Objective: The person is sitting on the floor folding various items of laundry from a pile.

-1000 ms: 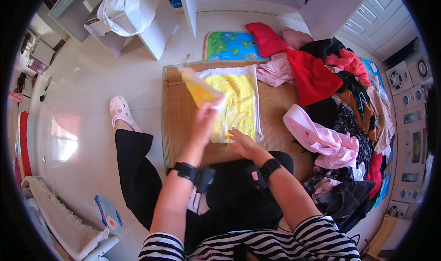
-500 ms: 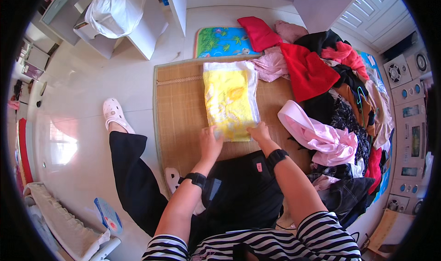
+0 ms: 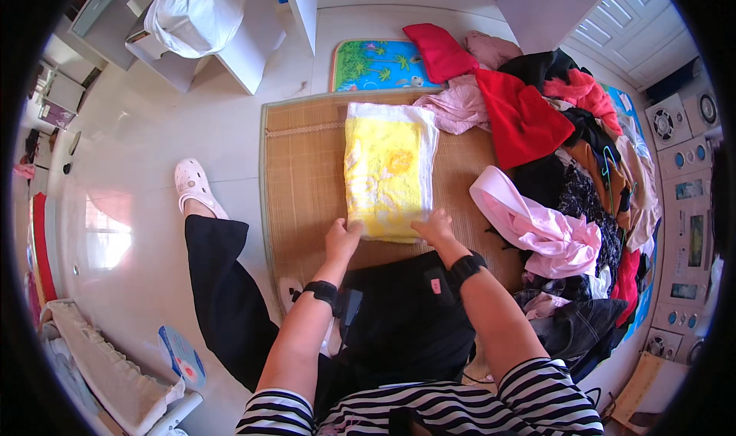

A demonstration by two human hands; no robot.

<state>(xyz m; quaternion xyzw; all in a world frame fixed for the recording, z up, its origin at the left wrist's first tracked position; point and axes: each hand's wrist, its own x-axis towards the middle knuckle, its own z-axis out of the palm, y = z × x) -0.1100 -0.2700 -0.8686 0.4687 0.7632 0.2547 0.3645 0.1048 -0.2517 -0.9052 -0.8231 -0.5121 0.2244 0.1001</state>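
Note:
A folded yellow towel [image 3: 389,171] with white borders and a pale pattern lies flat on the woven straw mat [image 3: 303,198]. My left hand [image 3: 343,240] is closed on its near left corner, thumb and fingers pinching the edge. At the near right corner, my right hand [image 3: 435,229] grips the towel in the same way, its thumb pointing inward. Some of the fingertips are hidden by the hands themselves. Black cloth with a small pink tag [image 3: 435,286] lies between my forearms, close to my body.
To the right is a heap of clothes, with a red garment [image 3: 525,121], a pink garment [image 3: 537,225] and dark jeans [image 3: 571,325]. A colourful play mat [image 3: 379,66] shows beyond the straw mat. Upper left, a white bag [image 3: 195,18] sits on furniture. My shoe [image 3: 198,187] rests on the tiles.
The towel's near part now lies wider and flatter, with more yellow showing and less white along its right side. Both hands stay at its near corners; the whole view has shifted slightly.

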